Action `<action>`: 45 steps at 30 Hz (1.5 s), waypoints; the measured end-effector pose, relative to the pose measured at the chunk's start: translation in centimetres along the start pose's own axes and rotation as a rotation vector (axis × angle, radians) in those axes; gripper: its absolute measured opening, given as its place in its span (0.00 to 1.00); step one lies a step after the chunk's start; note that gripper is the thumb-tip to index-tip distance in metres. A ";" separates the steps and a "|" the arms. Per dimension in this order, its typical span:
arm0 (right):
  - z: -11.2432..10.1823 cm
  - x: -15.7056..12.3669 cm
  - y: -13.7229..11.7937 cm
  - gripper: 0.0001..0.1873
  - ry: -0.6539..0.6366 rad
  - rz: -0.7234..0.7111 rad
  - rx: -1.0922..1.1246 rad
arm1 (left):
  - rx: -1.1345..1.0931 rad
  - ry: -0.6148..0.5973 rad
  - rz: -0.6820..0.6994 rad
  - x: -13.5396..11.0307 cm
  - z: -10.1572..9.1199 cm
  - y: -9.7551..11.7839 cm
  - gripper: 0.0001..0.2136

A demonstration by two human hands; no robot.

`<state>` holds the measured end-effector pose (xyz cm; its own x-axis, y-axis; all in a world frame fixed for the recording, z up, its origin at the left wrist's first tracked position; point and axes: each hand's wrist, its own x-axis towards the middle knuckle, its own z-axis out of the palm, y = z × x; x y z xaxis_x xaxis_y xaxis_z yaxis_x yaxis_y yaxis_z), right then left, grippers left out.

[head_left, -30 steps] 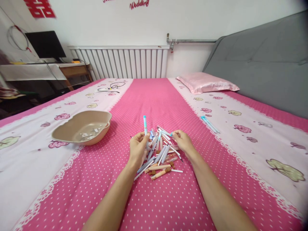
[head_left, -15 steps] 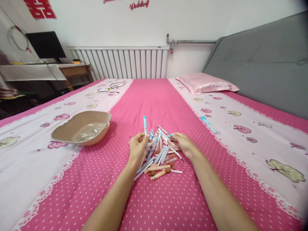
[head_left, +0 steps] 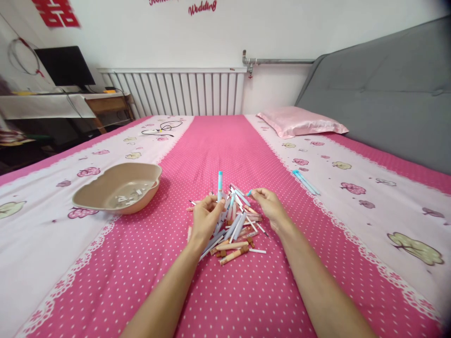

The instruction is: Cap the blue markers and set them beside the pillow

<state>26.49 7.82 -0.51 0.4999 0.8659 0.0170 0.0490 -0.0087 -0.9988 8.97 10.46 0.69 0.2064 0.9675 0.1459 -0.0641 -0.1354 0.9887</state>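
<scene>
In my left hand (head_left: 207, 217), a light blue pen barrel (head_left: 220, 184) points upward, pinched between thumb and fingers at its lower part. My right hand (head_left: 270, 209) pinches a small bright blue piece (head_left: 249, 193), perhaps a pen cap, at the far right side of the pile. Between and below both hands lies a loose heap of pen parts (head_left: 234, 227): lilac, pink and tan barrels, brown-ended pieces and thin white refills. My left fingers hide part of the heap's left side.
On the left stands a beige plastic basin (head_left: 116, 183) with small white pieces inside. Light blue pens (head_left: 306, 182) lie to the right on the pink bedspread (head_left: 225, 150). Farther off are a black cable (head_left: 169, 126), a pink pillow (head_left: 299, 122) and a grey headboard (head_left: 380, 75).
My left hand has shifted slightly right with the blue pen barrel. The right hand, still pinching the blue piece, has lifted a little away from the heap.
</scene>
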 end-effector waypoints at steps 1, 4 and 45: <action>0.0 -0.1 -0.2 0.10 0.007 -0.005 0.005 | 0.021 -0.014 0.013 -0.1 0.1 0.0 0.11; 0.1 -0.5 -0.9 0.11 0.026 -0.034 0.070 | 0.065 -0.059 0.032 -0.4 0.3 0.3 0.10; -1.0 -4.9 -6.8 0.11 0.043 -0.572 -0.246 | 0.606 -0.087 0.619 -0.9 0.1 0.2 0.05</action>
<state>24.61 3.14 6.24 0.3694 0.7466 0.5533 0.5142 0.3317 -0.7909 8.90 9.54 0.76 0.3821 0.6657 0.6410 0.3358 -0.7462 0.5747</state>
